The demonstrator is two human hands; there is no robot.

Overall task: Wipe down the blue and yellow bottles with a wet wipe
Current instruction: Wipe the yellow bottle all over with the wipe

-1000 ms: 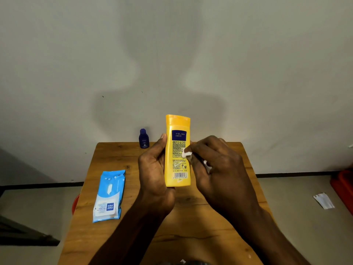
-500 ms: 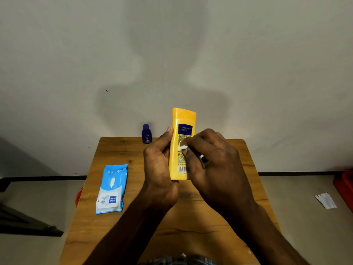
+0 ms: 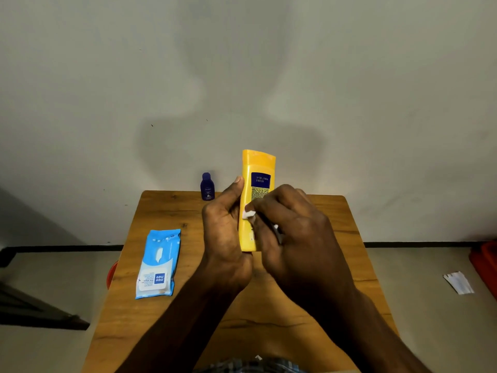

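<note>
A tall yellow bottle (image 3: 257, 168) with a dark blue label is held upright above the wooden table (image 3: 166, 324). My left hand (image 3: 224, 232) grips its lower left side, thumb up along the edge. My right hand (image 3: 293, 232) covers the bottle's lower front and pinches a small white wet wipe (image 3: 248, 214) against it. A small dark blue bottle (image 3: 207, 186) stands upright at the table's far edge, to the left of the hands.
A light blue pack of wet wipes (image 3: 158, 262) lies on the table's left side. A grey wall rises right behind the table. Something red (image 3: 485, 262) sits on the floor at far right, with a white paper scrap (image 3: 458, 282) beside it.
My right hand with the wipe slid up the yellow bottle's front, then back down and to its left edge. The bottle rose slightly and tilted a little right.
</note>
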